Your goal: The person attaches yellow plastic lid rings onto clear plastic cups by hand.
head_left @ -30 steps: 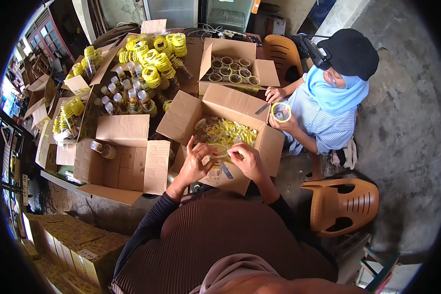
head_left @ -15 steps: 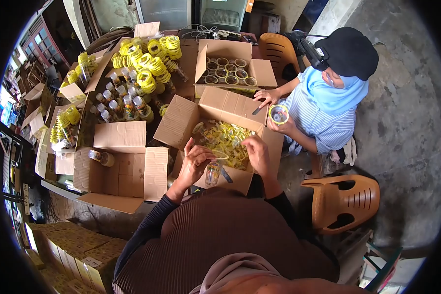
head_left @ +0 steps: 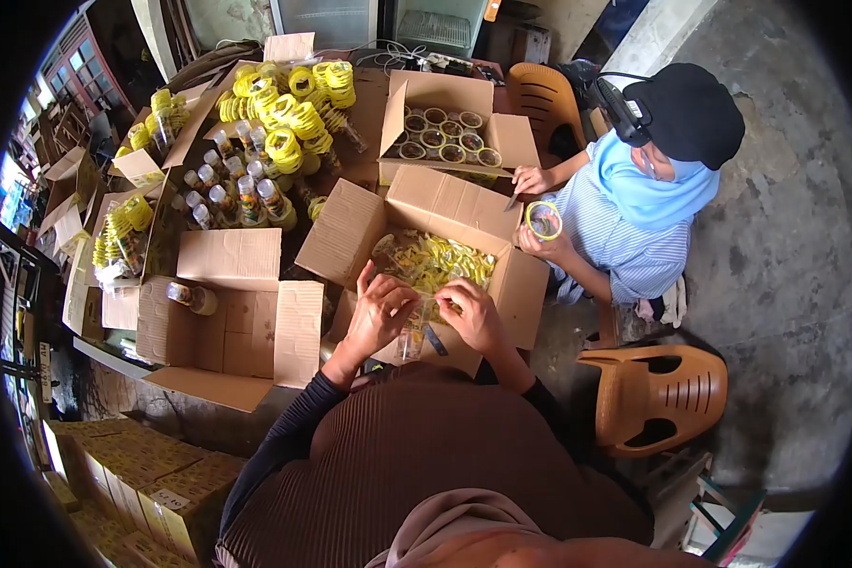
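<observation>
My left hand (head_left: 381,310) is closed on the upper edge of a clear plastic cup (head_left: 409,345), which has printing on its side and hangs in front of my body. Close beside it, my right hand (head_left: 471,314) is pinched near the cup's rim; what its fingertips grip is too small to make out. A dark blade (head_left: 434,341) shows against the cardboard just right of the cup, its other end hidden by my hands. Beyond both hands, an open cardboard box (head_left: 350,227) holds a heap of yellow plastic scraps (head_left: 445,257).
A co-worker (head_left: 625,218) at the right holds a yellow-rimmed cup (head_left: 543,221) and a knife (head_left: 511,201). Behind stands a box (head_left: 435,90) of cups. Bottles (head_left: 248,199) and yellow ring stacks (head_left: 284,114) crowd the left; another box (head_left: 227,256) has one jar (head_left: 191,298). A chair (head_left: 658,398) stands right.
My right hand has moved left and down, from above the scraps to the cup beside my left hand. The co-worker's knife hand has shifted nearer their cup, which has tilted.
</observation>
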The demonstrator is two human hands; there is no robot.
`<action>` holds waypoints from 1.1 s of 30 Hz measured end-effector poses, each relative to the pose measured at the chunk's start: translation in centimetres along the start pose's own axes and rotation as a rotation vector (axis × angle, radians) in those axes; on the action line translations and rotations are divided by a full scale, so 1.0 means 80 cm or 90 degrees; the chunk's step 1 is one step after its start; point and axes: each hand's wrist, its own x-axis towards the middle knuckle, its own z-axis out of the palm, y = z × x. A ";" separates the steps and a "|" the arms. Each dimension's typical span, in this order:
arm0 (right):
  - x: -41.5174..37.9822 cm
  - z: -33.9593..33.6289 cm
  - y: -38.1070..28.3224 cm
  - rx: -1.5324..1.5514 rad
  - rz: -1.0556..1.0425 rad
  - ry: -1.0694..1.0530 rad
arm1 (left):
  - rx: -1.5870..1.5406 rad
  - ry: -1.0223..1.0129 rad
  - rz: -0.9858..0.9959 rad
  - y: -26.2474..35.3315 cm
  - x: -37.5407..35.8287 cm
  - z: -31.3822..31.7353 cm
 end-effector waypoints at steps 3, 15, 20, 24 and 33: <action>-0.004 0.001 0.001 -0.036 -0.020 -0.003 | 0.001 -0.025 0.002 0.000 -0.002 0.004; 0.005 0.035 0.042 0.022 0.104 0.159 | -0.080 0.038 0.058 -0.012 -0.010 0.017; 0.005 0.000 0.064 0.039 0.182 0.122 | -0.125 0.045 0.034 -0.008 -0.019 0.012; 0.003 -0.008 0.021 0.115 0.064 0.051 | -0.091 0.062 0.012 -0.012 -0.015 0.002; 0.003 0.002 -0.001 -0.027 -0.044 -0.001 | -0.090 0.018 -0.034 -0.010 -0.010 0.003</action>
